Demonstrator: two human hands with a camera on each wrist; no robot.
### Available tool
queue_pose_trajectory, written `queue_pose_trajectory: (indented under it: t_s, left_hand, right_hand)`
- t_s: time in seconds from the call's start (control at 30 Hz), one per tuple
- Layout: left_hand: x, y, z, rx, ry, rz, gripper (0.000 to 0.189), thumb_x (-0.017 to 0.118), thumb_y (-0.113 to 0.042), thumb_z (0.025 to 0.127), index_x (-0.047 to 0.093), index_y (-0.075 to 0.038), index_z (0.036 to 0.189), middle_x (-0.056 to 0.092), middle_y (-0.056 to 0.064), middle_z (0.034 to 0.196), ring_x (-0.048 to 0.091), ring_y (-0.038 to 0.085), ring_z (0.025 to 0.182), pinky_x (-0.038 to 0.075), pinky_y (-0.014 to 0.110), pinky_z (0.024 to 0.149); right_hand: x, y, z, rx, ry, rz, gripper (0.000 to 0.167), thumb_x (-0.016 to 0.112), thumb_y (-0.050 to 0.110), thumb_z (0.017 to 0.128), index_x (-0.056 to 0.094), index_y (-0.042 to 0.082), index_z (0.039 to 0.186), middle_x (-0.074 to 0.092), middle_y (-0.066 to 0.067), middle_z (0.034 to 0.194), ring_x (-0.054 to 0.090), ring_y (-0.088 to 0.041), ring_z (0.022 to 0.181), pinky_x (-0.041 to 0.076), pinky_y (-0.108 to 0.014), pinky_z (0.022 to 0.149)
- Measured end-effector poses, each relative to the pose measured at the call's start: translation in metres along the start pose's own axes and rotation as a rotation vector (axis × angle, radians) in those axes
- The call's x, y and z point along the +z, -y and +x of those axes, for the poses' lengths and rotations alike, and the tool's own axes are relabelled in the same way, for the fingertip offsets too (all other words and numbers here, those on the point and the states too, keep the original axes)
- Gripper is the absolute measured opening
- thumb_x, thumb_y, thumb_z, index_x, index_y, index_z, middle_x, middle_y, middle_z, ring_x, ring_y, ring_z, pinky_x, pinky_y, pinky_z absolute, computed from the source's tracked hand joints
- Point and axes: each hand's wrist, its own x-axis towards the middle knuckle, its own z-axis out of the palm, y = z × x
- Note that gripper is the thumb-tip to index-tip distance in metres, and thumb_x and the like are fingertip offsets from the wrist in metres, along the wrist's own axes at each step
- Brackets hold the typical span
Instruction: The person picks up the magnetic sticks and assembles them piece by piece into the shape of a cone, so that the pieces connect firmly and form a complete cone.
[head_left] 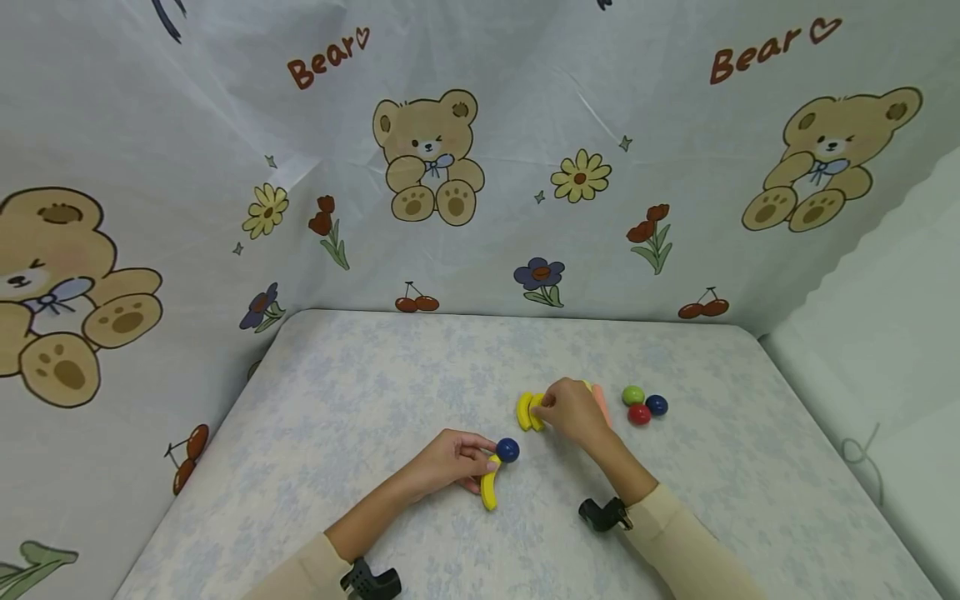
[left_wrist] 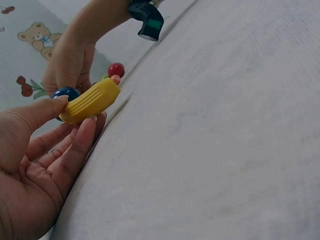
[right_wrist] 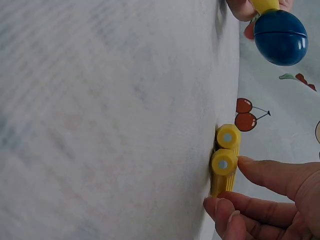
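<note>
My left hand (head_left: 450, 461) pinches a curved yellow banana-shaped piece (left_wrist: 92, 102) between thumb and fingers. A dark blue ball (head_left: 507, 451) sits at its far end, touching it. To the right and farther back, my right hand (head_left: 576, 410) pinches one of two yellow banana-shaped pieces lying side by side on the table. The pinched piece (right_wrist: 224, 162) has a round silvery disc in its end. Its neighbour (head_left: 523, 412) lies against it and shows a similar disc in the right wrist view. My right fingers partly hide the pinched piece.
Right of my right hand, a green ball (head_left: 633, 395), a red ball (head_left: 639, 414) and another dark blue ball (head_left: 657, 406) lie close together. A pink stick (head_left: 601, 402) is partly hidden behind that hand. A bear-print curtain (head_left: 495, 250) hangs behind the table (head_left: 360, 367).
</note>
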Motion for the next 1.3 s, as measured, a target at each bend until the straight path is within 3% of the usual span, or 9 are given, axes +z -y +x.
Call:
queue_pose_trajectory:
  t_s: [0.27,0.47,0.87,0.97,1.1,1.17,1.3]
  left_hand:
    - [0.0,0.001,0.001,-0.001,-0.011,0.013,0.031,0.075,-0.018,0.094,0.071,-0.007,0.123,0.075,0.01,0.096,0.072,0.019,0.076,0.061,0.032,0.065]
    - [0.0,0.001,0.002,-0.002,-0.01,0.011,0.03,0.075,-0.018,0.094,0.072,-0.007,0.122,0.075,0.01,0.096,0.071,0.019,0.074,0.061,0.031,0.064]
    - [0.001,-0.002,0.004,-0.007,-0.008,0.022,0.031,0.075,-0.018,0.094,0.072,-0.006,0.123,0.075,0.01,0.096,0.072,0.02,0.077,0.061,0.033,0.065]
    - [0.001,-0.001,0.005,-0.004,-0.009,0.028,0.031,0.075,-0.018,0.094,0.072,-0.006,0.123,0.075,0.01,0.095,0.072,0.019,0.076,0.061,0.032,0.064]
    - [0.001,0.001,0.005,-0.001,-0.015,0.03,0.031,0.075,-0.017,0.094,0.072,-0.007,0.123,0.075,0.01,0.095,0.072,0.019,0.075,0.061,0.032,0.064]
    - [0.0,0.002,0.005,0.0,-0.02,0.023,0.032,0.075,-0.017,0.094,0.071,-0.006,0.123,0.075,0.01,0.096,0.072,0.019,0.074,0.061,0.032,0.064]
    - [0.0,0.003,0.004,0.001,-0.025,0.01,0.033,0.076,-0.018,0.094,0.071,-0.006,0.124,0.075,0.01,0.096,0.072,0.019,0.074,0.061,0.033,0.064]
  right_hand:
    - [0.0,0.004,0.004,0.021,0.043,-0.043,0.043,0.08,0.012,0.084,0.05,0.013,0.053,0.034,0.005,0.053,0.033,-0.01,0.047,0.026,-0.023,0.045]
    - [-0.001,0.007,0.007,0.081,0.065,-0.114,0.038,0.085,0.025,0.083,0.06,0.012,0.058,0.038,0.006,0.055,0.037,-0.011,0.049,0.026,-0.023,0.045]
    - [-0.01,0.004,0.001,0.082,0.057,-0.095,0.051,0.079,0.022,0.085,0.039,0.018,0.053,0.026,0.006,0.054,0.026,-0.01,0.049,0.018,-0.024,0.046]
    - [-0.014,0.003,-0.004,0.072,0.049,-0.067,0.041,0.079,0.022,0.085,0.051,0.015,0.056,0.035,0.006,0.055,0.033,-0.01,0.05,0.024,-0.024,0.046]
    - [-0.018,0.002,-0.011,0.033,0.051,-0.026,0.016,0.082,0.02,0.083,0.073,0.008,0.077,0.062,0.003,0.07,0.053,-0.011,0.06,0.044,-0.025,0.051]
    - [-0.019,0.002,-0.014,0.013,0.061,0.01,0.015,0.082,0.018,0.083,0.076,0.005,0.086,0.069,0.0,0.078,0.059,-0.012,0.066,0.051,-0.027,0.057]
    - [-0.02,0.003,-0.021,-0.033,0.092,0.106,0.013,0.081,0.015,0.085,0.076,0.004,0.089,0.069,-0.001,0.079,0.059,-0.014,0.069,0.052,-0.029,0.06]
